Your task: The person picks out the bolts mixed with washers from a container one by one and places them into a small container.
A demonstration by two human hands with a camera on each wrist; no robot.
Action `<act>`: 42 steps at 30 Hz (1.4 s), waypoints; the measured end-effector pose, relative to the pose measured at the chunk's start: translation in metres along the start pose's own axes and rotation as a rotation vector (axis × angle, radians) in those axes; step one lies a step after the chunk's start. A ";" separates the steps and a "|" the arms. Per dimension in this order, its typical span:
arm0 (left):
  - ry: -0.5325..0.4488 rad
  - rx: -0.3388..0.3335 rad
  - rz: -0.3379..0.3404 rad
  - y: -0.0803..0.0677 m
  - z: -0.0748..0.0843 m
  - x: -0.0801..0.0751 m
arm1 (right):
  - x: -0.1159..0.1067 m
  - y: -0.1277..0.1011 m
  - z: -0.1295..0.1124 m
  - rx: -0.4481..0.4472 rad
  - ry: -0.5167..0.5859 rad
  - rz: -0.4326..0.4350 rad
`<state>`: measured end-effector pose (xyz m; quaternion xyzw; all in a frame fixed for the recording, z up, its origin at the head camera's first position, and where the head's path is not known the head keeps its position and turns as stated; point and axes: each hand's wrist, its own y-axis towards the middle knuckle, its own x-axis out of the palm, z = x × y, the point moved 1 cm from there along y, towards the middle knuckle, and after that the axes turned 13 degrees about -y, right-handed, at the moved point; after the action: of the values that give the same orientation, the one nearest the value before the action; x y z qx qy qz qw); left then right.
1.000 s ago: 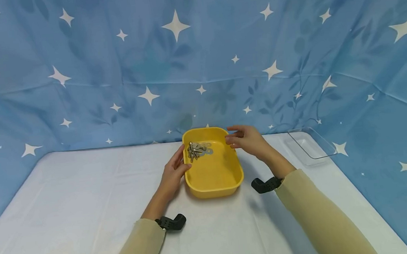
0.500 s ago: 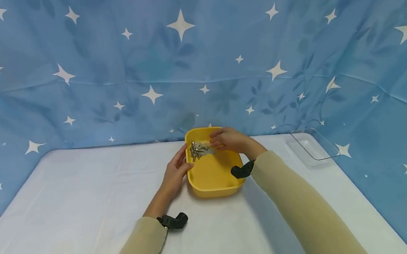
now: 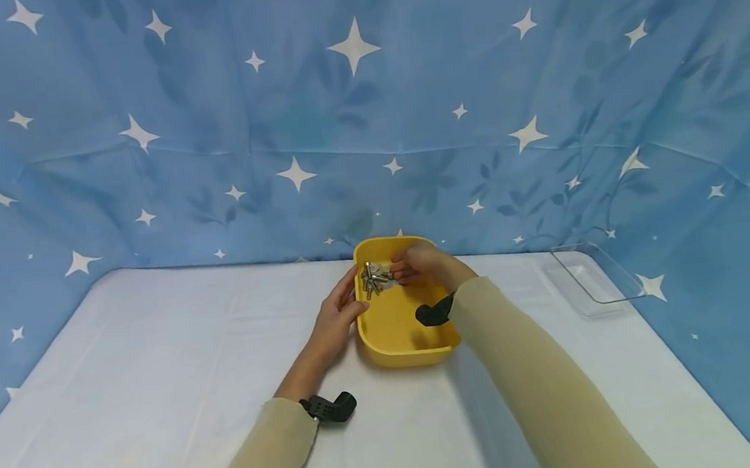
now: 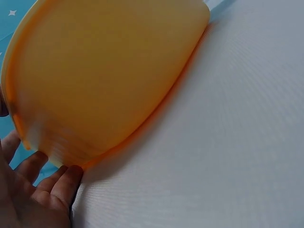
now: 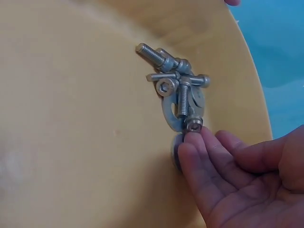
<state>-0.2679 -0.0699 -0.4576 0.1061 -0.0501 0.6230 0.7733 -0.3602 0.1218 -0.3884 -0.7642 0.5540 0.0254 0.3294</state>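
Observation:
A yellow plastic tub (image 3: 407,327) stands near the far edge of the table. My left hand (image 3: 337,319) grips its left wall, thumb at the rim and fingers along the outside; in the left wrist view the fingertips (image 4: 70,179) touch the wall. Inside, my right hand (image 3: 427,263) reaches into a small heap of metal parts. Several socket head bolts (image 5: 184,97) lie there over flat grey washers (image 5: 171,111). The right fingertips (image 5: 189,154) touch a washer and lie close to a bolt head; whether they pinch anything is hidden.
A clear plastic box (image 3: 600,284) sits at the table's far right edge. White cloth (image 3: 178,373) covers the table. Behind it hangs a blue curtain (image 3: 309,112) with white stars.
My right hand has come from the tub's right rim leftward and down into the heap of bolts and washers. My left hand keeps its hold on the tub. The head view has shifted slightly.

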 end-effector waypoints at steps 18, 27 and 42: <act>-0.006 -0.036 -0.013 0.001 0.003 0.000 | 0.010 0.002 -0.001 0.025 -0.022 0.027; -0.016 -0.039 -0.036 -0.002 0.002 0.002 | 0.021 -0.001 -0.002 0.062 0.007 0.071; -0.010 -0.042 -0.074 -0.003 0.003 -0.002 | 0.031 0.007 -0.004 0.087 -0.065 0.196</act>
<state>-0.2649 -0.0733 -0.4550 0.0948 -0.0628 0.5924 0.7976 -0.3557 0.0925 -0.4014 -0.6902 0.6156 0.0582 0.3758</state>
